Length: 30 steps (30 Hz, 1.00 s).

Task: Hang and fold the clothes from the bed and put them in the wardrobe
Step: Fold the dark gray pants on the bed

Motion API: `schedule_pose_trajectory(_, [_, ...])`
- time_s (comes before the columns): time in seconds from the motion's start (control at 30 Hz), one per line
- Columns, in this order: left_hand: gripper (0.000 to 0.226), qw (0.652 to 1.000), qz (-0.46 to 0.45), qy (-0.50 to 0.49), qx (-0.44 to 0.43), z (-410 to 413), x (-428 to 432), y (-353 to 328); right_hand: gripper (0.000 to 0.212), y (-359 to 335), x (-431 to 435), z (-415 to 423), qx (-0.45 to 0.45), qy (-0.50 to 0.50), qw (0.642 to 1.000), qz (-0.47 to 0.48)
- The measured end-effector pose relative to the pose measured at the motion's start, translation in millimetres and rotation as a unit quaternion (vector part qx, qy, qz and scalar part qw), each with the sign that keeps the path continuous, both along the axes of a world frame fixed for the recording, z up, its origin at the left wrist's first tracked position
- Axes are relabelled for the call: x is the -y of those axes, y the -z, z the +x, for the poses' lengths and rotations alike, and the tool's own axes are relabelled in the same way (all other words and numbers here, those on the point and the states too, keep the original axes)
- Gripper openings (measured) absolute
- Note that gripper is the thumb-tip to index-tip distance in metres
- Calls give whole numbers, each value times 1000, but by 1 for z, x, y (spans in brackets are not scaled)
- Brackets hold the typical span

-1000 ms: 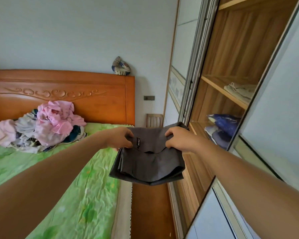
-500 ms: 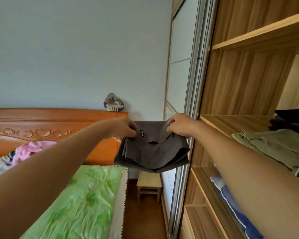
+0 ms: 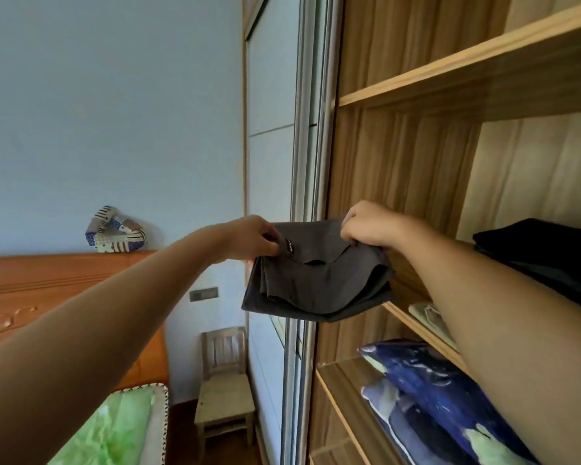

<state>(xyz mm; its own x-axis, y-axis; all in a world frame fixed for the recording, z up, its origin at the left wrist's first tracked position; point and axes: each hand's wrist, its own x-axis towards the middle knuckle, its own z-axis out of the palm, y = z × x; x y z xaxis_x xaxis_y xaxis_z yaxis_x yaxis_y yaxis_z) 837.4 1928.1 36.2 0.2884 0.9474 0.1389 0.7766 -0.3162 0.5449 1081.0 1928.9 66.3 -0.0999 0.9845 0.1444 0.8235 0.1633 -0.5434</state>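
Garment (image 3: 316,283), dark grey, folded: held in the air at the left edge of the open wardrobe (image 3: 416,156), level with the middle shelf (image 3: 426,333). Whether it touches the board cannot be told.

Left hand (image 3: 252,241): fingers pinched on the garment's top left edge, beside a small label.

Right hand (image 3: 366,226): fingers curled over the top right edge, clamped on the cloth.

Surroundings:
- Sliding door (image 3: 272,129), white panels, metal frame, directly behind the garment's left part.
- Chair (image 3: 223,380), small, wooden, in the far corner between bed and wardrobe.
- Headboard (image 3: 47,286), orange wood, left; patchwork cushion (image 3: 114,231) on its top.
- Switch plate (image 3: 203,293) on the far wall, right of the headboard.
- Bed (image 3: 114,427), green sheet, near left corner.

Wardrobe contents:
- Middle shelf: black folded cloth (image 3: 544,256) at right; pale folded item (image 3: 430,317) at the front edge, largely hidden by the right forearm.
- Lower shelf: two blue pillows (image 3: 443,394), stacked.
- Top shelf (image 3: 467,68): seen from below, contents hidden.
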Motion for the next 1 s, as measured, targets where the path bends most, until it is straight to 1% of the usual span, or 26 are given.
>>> schedule_pose_trajectory(0.1, [16,998,4,69,2,28,-44,-10,33,-4,-17,32,-16,68,998,-3])
schedule_pose_trajectory(0.17, [17,993,-1,116,9,49,-71,-17,52,-9,-23,53,-18,120,993,-5])
schedule_pose_trajectory(0.23, [15,985,-16,170,17,73,-94,-22,59,-15,-24,73,-20,168,986,1])
schedule_pose_trajectory(0.37, [17,959,-73,268,59,118,-130,-26,53,-24,-15,107,-26,260,965,18])
schedule_pose_trajectory(0.5, [31,934,-86,344,48,174,-149,-26,46,-20,9,138,-23,352,936,24])
schedule_pose_trajectory(0.57, [36,920,-88,379,39,204,-151,-25,48,-16,26,149,-11,398,917,18])
schedule_pose_trajectory(0.63, [38,904,-95,416,38,234,-147,-21,44,-12,45,158,9,440,898,-6])
schedule_pose_trajectory(0.67, [40,895,-96,433,38,249,-143,-18,36,-11,56,161,24,460,887,-24])
schedule_pose_trajectory(0.73, [44,879,-100,466,31,275,-131,-13,11,-10,80,166,59,503,860,-67])
schedule_pose_trajectory(0.77, [45,870,-102,482,25,287,-124,-10,6,-10,92,168,76,523,844,-88])
schedule_pose_trajectory(0.83, [48,853,-98,512,10,305,-109,-3,12,-8,111,166,108,552,815,-139])
schedule_pose_trajectory(0.93, [52,833,-112,541,-21,322,-98,14,33,7,126,169,139,567,780,-227])
schedule_pose_trajectory(1.0, [55,825,-123,551,-32,326,-98,27,46,20,130,169,141,571,761,-273])
